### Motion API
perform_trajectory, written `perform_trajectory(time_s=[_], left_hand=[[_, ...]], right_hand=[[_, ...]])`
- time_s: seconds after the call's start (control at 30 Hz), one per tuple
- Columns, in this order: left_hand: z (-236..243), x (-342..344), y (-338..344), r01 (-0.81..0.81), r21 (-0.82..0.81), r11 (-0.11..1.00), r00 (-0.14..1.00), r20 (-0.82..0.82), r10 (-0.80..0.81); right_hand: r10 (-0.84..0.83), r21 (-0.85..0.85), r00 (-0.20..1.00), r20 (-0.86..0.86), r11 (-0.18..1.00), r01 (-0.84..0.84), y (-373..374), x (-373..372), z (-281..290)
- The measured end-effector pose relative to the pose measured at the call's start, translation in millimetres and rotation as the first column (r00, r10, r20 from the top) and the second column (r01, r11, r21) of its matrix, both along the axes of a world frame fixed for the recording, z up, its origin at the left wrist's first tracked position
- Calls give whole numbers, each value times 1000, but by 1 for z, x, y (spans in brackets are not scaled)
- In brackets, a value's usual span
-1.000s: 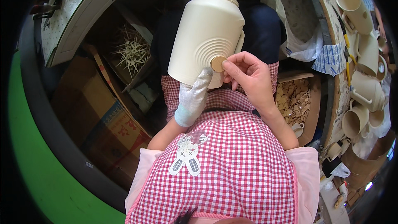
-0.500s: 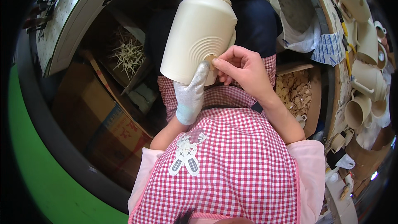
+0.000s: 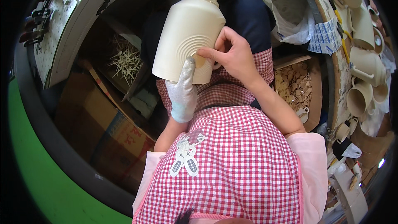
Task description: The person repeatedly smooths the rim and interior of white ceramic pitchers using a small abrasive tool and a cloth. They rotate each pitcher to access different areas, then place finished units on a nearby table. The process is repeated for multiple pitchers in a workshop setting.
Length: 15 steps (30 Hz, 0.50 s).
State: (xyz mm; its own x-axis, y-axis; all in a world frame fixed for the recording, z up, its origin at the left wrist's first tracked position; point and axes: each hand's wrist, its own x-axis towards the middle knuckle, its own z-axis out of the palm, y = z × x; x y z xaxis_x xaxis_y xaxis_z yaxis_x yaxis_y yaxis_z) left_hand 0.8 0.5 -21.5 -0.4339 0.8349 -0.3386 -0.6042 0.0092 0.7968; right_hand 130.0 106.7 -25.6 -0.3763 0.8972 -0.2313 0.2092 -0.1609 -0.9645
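A person in a pink-and-white checked apron [image 3: 232, 149] is sitting beside a cluttered workbench [image 3: 338, 64]. In front of the apron, above the lap, a cream vessel [image 3: 186, 25] is pointing its narrow neck away and its base back toward the person; whether the legs are bearing any of its weight cannot be told. Its smooth, rounded wall could be rolling sideways under uneven pressure, since mainly 1 hand appears to be steadying it.

To the right of the lap, a cardboard box [image 3: 313, 108] is standing near the bench, where cream cups [image 3: 362, 29] are crowding together.

The bare right hand [image 3: 236, 54] is leaning against the vessel's side, its thumb reaching across the front; the curled fingers are hiding their tips, so whether they are pinching anything cannot be told. The gloved left hand [image 3: 181, 95] is gripping the vessel's lower end, its thumb lying outside while the other fingers are hiding from view.

Smallest are the discs: many loose discs [image 3: 294, 79] are filling the box, and 1 pale disc [image 3: 199, 61] is sitting against the vessel's raised rings, between the 2 thumbs. It could be ending up off-centre if the thumbs are pushing unequally, or dragging askew if glove fabric is catching its edge.
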Motion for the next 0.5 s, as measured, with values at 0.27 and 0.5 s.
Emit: perform_trajectory(time_s=[0.27, 0.5], left_hand=[[1, -6, -5, 69, -69, 995, 977, -196, -82], [11, -9, -3, 62, -24, 998, 954, -291, -67]], right_hand=[[15, -197, 990, -139, 980, -42, 3, 3, 4], [89, 27, 996, -4, 996, -88, 9, -3, 0]])
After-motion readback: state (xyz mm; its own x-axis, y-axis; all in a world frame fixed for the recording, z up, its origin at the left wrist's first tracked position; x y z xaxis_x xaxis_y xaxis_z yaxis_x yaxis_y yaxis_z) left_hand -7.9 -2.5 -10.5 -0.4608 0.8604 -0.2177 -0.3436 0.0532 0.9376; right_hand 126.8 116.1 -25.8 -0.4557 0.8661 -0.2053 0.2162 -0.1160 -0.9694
